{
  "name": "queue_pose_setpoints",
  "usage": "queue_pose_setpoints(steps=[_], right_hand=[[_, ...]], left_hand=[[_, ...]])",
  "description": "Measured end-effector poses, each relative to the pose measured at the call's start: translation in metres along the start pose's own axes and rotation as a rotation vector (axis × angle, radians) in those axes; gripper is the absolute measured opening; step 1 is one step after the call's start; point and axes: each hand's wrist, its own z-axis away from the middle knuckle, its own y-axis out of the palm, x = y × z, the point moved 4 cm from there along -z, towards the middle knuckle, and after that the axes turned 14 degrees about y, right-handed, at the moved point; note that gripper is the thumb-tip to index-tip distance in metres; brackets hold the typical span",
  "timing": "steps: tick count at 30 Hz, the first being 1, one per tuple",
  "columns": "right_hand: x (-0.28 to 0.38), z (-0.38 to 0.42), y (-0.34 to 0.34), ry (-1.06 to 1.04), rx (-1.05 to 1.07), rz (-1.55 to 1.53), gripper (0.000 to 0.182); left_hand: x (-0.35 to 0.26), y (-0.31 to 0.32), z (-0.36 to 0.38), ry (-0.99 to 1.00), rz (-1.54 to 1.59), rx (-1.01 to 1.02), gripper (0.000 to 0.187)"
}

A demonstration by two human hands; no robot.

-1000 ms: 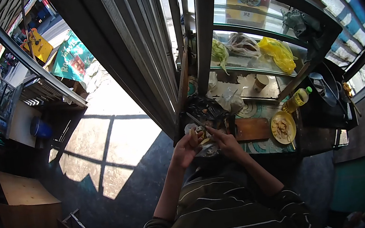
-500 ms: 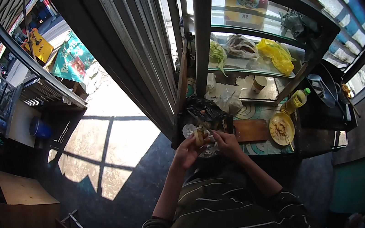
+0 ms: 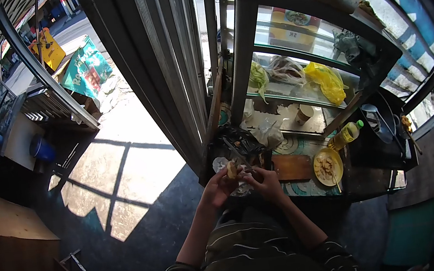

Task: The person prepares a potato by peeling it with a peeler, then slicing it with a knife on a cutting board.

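While strong sunlight enters by the opening at the left, a blue container (image 3: 42,149) stands in the shade, beside a pale table. Further to the right, a teal banner (image 3: 87,70) with printed letters is outside, near a yellow object (image 3: 49,49), and the bright floor (image 3: 123,172) below carries the shadow of a frame. Next comes a tall metal panel (image 3: 150,62) with ribs.

In the middle, the left hand (image 3: 216,189) has its fingers closed on a small yellowish-brown piece (image 3: 231,170), which is raised in front of the body. Just beyond it there is a whitish plastic wrapper (image 3: 219,164), and a black plastic bag (image 3: 252,147) lies behind both hands. The right hand (image 3: 268,184) grasps what seems to be a knife (image 3: 244,159), pointing away and to the left; whether its edge touches the piece, I cannot tell.

To the right of this hand, a wooden board (image 3: 293,166) lies on the patterned counter, under a glass case (image 3: 246,27) holding leafy greens (image 3: 259,79) and a yellow bag (image 3: 326,84). Near the board stands a yellow plate (image 3: 318,175) with brown smears, then a bottle (image 3: 347,136) with a green cap, tilted in the view.
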Motion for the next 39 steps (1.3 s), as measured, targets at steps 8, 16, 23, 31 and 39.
queue_pose_setpoints(steps=[8,16,23,31,39], right_hand=[[-0.023,-0.023,0.004,0.107,0.117,-0.043,0.021],[-0.030,-0.025,0.025,-0.061,0.175,-0.220,0.042],[-0.009,-0.008,0.004,0.178,0.252,-0.214,0.037],[0.020,0.000,0.012,0.053,0.076,0.026,0.043],[0.015,0.000,0.018,-0.065,0.025,0.243,0.048]], left_hand=[[0.007,0.002,0.009,0.002,0.004,-0.054,0.035],[-0.003,0.000,0.008,0.089,-0.078,-0.104,0.035],[-0.011,-0.010,-0.017,-0.081,-0.097,0.097,0.034],[-0.028,-0.015,-0.032,-0.183,-0.127,0.154,0.034],[-0.017,-0.015,-0.033,-0.133,-0.051,0.142,0.029]])
